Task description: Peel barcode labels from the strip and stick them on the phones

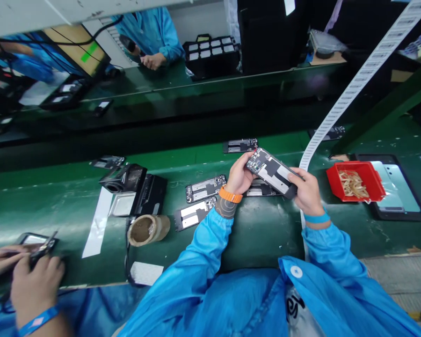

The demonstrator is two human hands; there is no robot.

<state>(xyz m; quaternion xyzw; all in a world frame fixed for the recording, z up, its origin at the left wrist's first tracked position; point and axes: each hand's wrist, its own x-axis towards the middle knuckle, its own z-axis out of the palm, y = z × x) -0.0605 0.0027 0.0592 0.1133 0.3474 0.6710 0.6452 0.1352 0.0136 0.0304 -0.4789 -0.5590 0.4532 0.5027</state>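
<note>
Between my two hands is an opened phone (272, 172), tilted, its circuit board and silver inner plates facing up. My left hand (240, 175), with an orange watch band at the wrist, grips its upper left end. The lower right end is pinched by my right hand (307, 191), which wears a blue wrist strap. Another opened phone (261, 188) lies on the green bench beneath, partly hidden. Left of my left hand rest two more opened phones, one (205, 188) above the other (194, 214). A further opened phone (240, 145) lies behind my hands.
A red tray (367, 177) of pale bands stands right, beside a black tray (409, 213) with pale green panels. A long label strip (351, 96) hangs near my right hand. Left are a black label printer (150, 194) and a cardboard tube (159, 228). A co-worker's hands (35, 276) work far left.
</note>
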